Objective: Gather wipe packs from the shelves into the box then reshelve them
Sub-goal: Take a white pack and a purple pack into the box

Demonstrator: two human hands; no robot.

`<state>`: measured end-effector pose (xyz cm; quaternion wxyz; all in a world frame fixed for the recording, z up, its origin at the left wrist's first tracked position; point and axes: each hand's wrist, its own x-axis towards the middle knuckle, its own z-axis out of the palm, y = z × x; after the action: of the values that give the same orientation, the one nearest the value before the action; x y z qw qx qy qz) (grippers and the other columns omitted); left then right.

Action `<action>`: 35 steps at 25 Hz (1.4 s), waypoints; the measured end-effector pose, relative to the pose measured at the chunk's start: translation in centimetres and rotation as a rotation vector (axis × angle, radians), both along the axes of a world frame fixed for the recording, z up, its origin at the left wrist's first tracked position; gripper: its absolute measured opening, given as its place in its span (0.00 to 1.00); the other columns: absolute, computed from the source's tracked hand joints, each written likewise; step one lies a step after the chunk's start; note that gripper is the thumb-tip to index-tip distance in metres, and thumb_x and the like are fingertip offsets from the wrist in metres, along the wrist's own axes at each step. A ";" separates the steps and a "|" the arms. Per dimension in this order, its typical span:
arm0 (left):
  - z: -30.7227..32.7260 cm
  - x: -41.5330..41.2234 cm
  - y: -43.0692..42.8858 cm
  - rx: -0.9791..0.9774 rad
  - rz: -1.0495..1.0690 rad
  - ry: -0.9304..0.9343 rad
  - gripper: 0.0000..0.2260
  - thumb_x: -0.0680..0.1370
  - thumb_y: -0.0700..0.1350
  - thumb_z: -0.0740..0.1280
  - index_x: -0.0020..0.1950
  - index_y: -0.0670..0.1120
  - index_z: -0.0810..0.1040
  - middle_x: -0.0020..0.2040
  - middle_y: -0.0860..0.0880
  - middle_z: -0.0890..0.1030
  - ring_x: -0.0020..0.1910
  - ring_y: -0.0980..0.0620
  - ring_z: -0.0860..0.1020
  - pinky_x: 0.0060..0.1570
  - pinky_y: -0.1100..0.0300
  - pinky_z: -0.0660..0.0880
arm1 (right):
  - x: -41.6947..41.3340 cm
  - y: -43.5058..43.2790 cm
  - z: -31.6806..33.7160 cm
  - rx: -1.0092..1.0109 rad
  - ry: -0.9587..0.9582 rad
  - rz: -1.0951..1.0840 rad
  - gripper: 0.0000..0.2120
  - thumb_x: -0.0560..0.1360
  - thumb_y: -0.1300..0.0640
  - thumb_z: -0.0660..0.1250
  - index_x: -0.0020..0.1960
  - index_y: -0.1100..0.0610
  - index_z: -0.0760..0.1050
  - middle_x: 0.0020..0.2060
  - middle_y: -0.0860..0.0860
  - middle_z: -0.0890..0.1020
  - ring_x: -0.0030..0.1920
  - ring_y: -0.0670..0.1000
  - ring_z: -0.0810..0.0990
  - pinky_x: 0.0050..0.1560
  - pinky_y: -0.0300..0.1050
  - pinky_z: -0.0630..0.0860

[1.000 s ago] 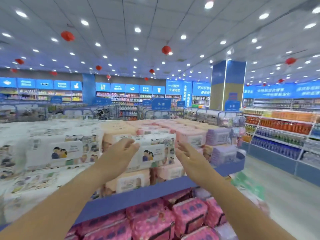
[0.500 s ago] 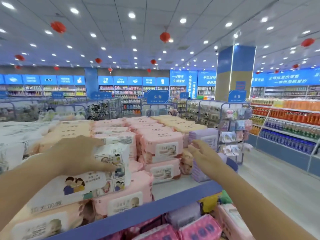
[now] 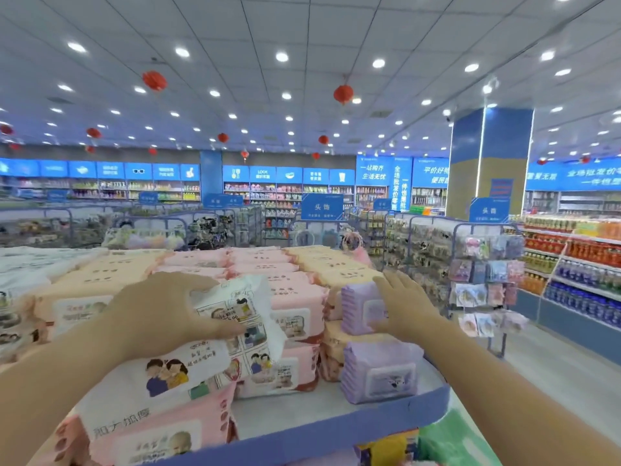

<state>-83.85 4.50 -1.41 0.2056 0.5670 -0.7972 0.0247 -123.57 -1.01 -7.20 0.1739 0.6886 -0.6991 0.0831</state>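
My left hand [image 3: 164, 314] grips a white wipe pack [image 3: 201, 361] printed with cartoon figures, holding it above the pink packs [image 3: 292, 314] on the top shelf [image 3: 336, 428]. My right hand [image 3: 403, 307] reaches to the upper purple wipe pack [image 3: 359, 307], with straight fingers touching its right side. A second purple pack [image 3: 379, 375] lies below it, near the shelf's blue front edge. Orange packs [image 3: 332, 267] and more pink ones fill the shelf behind. No box is in view.
A wire rack of hanging small goods [image 3: 484, 277] stands just right of the shelf end. Drink shelves [image 3: 584, 264] line the aisle at far right. A blue and yellow pillar [image 3: 490, 163] rises behind. Green and yellow packs [image 3: 447, 438] show on the lower shelf.
My view has swung right along the shelf. My left hand carried the white pack along with it, and my right hand moved forward onto the upper purple pack.
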 end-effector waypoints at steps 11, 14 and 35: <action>0.0 -0.5 7.7 -0.178 0.132 0.393 0.19 0.62 0.70 0.74 0.52 0.71 0.79 0.48 0.71 0.79 0.51 0.64 0.78 0.51 0.56 0.75 | -2.3 1.1 0.6 -0.218 -0.085 0.262 0.34 0.61 0.38 0.77 0.58 0.57 0.72 0.56 0.53 0.74 0.51 0.59 0.77 0.40 0.48 0.67; -0.5 2.7 12.1 -0.203 0.142 0.531 0.17 0.64 0.70 0.74 0.51 0.67 0.83 0.44 0.70 0.82 0.44 0.68 0.80 0.42 0.63 0.75 | 3.0 6.3 2.7 -0.218 -0.228 0.440 0.33 0.59 0.39 0.80 0.55 0.57 0.73 0.53 0.52 0.73 0.50 0.58 0.76 0.43 0.51 0.73; -26.7 52.5 64.9 0.100 1.023 0.828 0.16 0.67 0.64 0.78 0.48 0.56 0.86 0.39 0.53 0.87 0.37 0.52 0.86 0.43 0.47 0.82 | 74.8 40.6 -20.6 0.588 -0.345 1.099 0.35 0.56 0.35 0.81 0.49 0.54 0.69 0.43 0.52 0.78 0.41 0.56 0.77 0.42 0.53 0.76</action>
<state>-31.36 69.35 -28.14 0.4309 0.8459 -0.2822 -0.1381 -48.80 39.62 -27.81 -0.2048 0.9417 -0.2562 0.0744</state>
